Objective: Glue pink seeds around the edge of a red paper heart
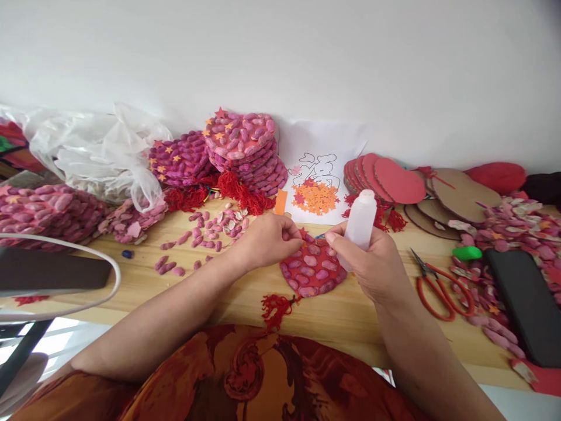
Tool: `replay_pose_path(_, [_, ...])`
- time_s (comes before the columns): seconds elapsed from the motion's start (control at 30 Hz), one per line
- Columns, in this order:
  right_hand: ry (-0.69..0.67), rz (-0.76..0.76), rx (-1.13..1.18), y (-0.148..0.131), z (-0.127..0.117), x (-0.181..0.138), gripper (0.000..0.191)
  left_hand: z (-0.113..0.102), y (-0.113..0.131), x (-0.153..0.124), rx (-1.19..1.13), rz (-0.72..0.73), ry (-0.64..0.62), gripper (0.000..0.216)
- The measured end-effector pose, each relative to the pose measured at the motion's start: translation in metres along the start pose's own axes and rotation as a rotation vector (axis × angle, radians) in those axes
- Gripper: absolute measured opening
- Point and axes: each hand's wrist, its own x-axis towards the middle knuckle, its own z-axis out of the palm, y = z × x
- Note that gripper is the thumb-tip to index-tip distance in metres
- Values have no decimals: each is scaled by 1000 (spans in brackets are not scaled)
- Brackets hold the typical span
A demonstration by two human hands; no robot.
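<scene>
A heart-shaped red plaque (312, 266) covered with pink-purple dyed peanut shells lies flat on the table before me. At its lower tip a red tassel (277, 310) rests on the wood. My left hand (272, 241) is over the plaque's upper left edge, thumb and forefinger pinched at a small red star (303, 232). Wrapped round a translucent white squeeze bottle (362, 219), my right hand (372, 263) holds it cap end up, above the plaque's right side. A thin blue cord (319, 237) shows by my right thumb tip.
Orange stars (316, 197) are heaped on a white sheet (346, 137). Loose dyed peanut shells (205, 231) lie left, near stacked plaques (243, 140). Right are red-handled pliers (438, 286), cardboard hearts (394, 178) and a black phone (521, 304). A white cable (116, 269) curves at left.
</scene>
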Motion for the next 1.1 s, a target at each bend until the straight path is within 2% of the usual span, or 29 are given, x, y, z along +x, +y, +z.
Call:
replay_pose_path(0.23, [-22, -17, -17, -1, 0, 0, 24, 4, 0, 0, 79, 39, 56, 10])
replay_pose_path(1.1, [-40, -40, -16, -4, 1, -3, 22, 8, 2, -1, 87, 10, 32, 9])
